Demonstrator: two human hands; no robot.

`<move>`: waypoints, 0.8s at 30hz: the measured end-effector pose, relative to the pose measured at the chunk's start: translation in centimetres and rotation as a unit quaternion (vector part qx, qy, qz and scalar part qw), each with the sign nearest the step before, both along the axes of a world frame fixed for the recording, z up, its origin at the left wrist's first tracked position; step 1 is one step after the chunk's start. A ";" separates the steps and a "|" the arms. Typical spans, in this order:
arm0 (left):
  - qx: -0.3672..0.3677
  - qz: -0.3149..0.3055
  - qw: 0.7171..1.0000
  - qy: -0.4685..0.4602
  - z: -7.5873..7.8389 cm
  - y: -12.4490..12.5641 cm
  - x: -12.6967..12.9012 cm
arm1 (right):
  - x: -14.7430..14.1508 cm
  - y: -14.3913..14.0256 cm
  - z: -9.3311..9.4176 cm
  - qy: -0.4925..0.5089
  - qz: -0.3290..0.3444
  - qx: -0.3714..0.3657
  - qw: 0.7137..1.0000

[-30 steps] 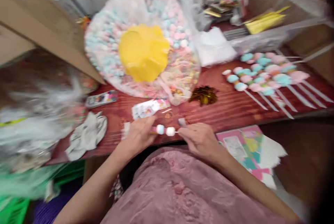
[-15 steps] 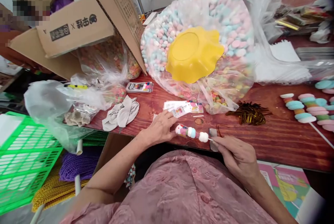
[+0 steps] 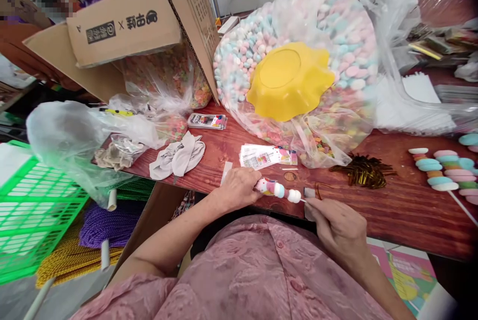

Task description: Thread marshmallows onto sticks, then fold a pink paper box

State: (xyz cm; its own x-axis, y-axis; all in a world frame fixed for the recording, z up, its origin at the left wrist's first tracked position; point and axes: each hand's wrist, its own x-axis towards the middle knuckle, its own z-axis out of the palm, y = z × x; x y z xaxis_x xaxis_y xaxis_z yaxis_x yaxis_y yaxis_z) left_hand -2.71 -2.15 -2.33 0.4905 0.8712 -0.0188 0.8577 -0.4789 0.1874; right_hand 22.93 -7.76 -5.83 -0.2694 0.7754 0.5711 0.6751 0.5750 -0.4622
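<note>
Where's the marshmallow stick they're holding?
In the head view, the marshmallow stick is right of centre, between left hand and right hand, below the white cards.

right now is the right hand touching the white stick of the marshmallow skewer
Touching: the head view shows the white stick running straight into the pinched grip of the right hand.

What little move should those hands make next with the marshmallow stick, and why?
Probably steady the stick with the right grip while the left grip gently presses the printed piece against the candies. The right pinches the bare stick; the left is at the opposite end, on the printed piece. Whether that piece is fastened doesn't show.
</note>
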 end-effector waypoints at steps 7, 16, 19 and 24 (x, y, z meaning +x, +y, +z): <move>0.133 -0.073 0.988 -0.036 -0.5 0.7 -0.8 | 0.2 0.1 0.3 0.075 0.030 -0.221 0.972; -0.006 -0.080 0.997 0.014 0.2 0.7 -0.3 | 0.8 1.0 1.4 -0.042 0.092 0.004 0.995; -0.072 -0.079 0.994 -0.018 0.7 0.8 -0.2 | 1.6 1.4 1.8 -0.131 0.091 0.053 0.986; -0.155 -0.130 0.975 -0.088 1.4 1.4 -0.3 | 2.5 2.1 2.6 -0.167 0.091 0.126 0.974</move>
